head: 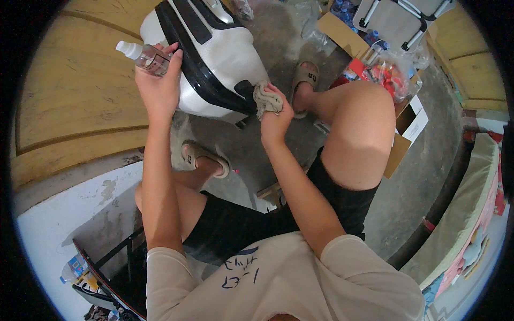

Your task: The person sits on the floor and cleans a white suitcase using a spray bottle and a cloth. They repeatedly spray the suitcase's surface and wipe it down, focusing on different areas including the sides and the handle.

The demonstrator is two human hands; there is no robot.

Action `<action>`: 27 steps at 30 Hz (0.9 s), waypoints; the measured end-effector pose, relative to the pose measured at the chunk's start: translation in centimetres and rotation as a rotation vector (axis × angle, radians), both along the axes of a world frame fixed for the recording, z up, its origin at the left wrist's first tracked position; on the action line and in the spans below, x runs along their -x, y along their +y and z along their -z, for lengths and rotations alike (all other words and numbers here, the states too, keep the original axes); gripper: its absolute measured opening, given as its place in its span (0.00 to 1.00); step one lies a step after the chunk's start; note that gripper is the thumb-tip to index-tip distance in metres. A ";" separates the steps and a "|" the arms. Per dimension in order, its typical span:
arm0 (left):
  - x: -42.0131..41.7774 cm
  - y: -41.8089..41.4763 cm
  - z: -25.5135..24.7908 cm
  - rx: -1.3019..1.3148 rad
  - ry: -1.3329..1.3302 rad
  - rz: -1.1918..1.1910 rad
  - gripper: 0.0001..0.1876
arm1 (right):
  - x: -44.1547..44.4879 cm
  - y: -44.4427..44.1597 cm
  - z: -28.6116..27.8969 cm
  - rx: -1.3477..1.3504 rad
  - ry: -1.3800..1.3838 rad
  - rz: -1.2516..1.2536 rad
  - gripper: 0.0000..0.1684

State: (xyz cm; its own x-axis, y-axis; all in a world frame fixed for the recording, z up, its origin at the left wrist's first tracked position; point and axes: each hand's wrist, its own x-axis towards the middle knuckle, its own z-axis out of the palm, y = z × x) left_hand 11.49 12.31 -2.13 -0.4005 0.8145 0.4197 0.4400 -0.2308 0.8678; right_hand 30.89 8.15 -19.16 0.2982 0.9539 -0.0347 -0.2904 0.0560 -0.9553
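My left hand (160, 84) holds a clear spray bottle (154, 60) with a white cap, tilted to the left, and rests against the edge of a white hard-shell suitcase (229, 52) with black trim. In my right hand (278, 114) is a bunched grey-beige cloth (266, 99), at the suitcase's near right corner beside a black corner piece (244, 89). The suitcase stands on the concrete floor in front of me, between my slippered feet. Whether the cloth presses on the shell cannot be told.
Yellow wooden doors (80, 80) stand at the left. An open cardboard box (401, 136), a plastic bag of red packets (389, 76) and a folded table (401, 20) are at the upper right. A bed edge (461, 208) lies at the right, a black-framed stand (100, 277) at the lower left.
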 end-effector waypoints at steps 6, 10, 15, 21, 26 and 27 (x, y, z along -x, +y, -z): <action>0.0 -0.2 0.0 -0.014 0.000 -0.003 0.24 | 0.6 0.0 4.1 0.129 0.058 0.048 0.18; -0.8 -0.4 -0.8 0.050 0.040 -0.043 0.17 | 1.0 0.2 5.8 0.223 0.206 0.113 0.19; -1.1 -0.4 -1.1 0.055 0.077 -0.058 0.15 | 1.2 0.6 8.4 0.397 0.156 0.152 0.16; 0.0 0.0 -0.2 -0.027 0.067 -0.015 0.22 | 1.4 1.0 11.4 0.579 0.221 0.175 0.14; 0.1 0.2 -0.3 0.005 0.082 -0.010 0.23 | 1.2 1.6 13.9 0.647 0.304 0.229 0.13; 0.1 0.1 -0.4 0.005 0.073 -0.013 0.23 | 1.2 1.6 13.8 0.649 0.316 0.224 0.13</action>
